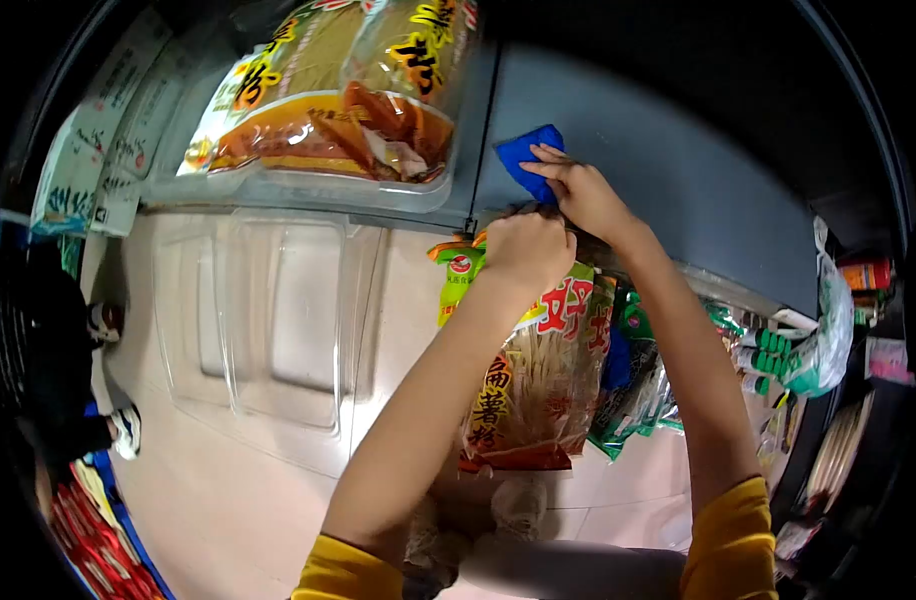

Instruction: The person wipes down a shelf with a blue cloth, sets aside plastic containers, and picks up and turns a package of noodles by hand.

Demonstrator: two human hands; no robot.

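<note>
My left hand [530,252] is closed in a fist around the top of noodle packets [523,390], which hang below it over the floor. They are clear bags with orange and green print and large red and black characters. My right hand [586,198] has its fingers on a blue cloth [528,155], pressed against the grey shelf [638,130]. Part of the cloth is hidden under the hand. Left of my hands, a clear plastic bin [308,192] on the shelf holds large bags of noodles [328,95].
Clear plastic bins [268,320] stand on the tiled floor. White boxes [118,140] sit at the far left of the shelf. Green packets [638,400] lie at right, near a white plastic bag [823,320]. Another person's shoe [126,432] shows at left.
</note>
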